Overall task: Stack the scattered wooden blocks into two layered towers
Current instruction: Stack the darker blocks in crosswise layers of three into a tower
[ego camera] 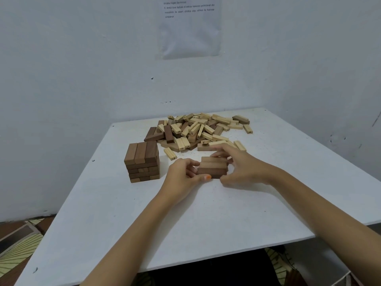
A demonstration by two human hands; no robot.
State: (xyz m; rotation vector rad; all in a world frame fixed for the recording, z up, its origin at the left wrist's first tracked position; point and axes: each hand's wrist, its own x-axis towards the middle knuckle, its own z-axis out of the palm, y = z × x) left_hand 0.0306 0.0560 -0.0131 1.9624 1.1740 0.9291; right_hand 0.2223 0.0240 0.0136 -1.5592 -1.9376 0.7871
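The second tower (213, 167) is getting started right of the finished tower (142, 162) — left hand (181, 174) and right hand (241, 168) are gripping its ends, squaring layers. Next it's probably needing blocks from the pile (198, 129) behind.

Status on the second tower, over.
Left hand, right hand hold low brown wooden block stack by its ends. Taller brown block tower stands apart, left. Loose wooden block pile behind; nothing obstructing.

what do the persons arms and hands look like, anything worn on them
Both forearms are bare as far as the picture shows: no sleeves and no gloves. No watch, bracelet or ring is visible on the left hand or the right hand. The one marking is the left thumbnail, which is painted bright orange. The other nails are hidden or too small to judge.
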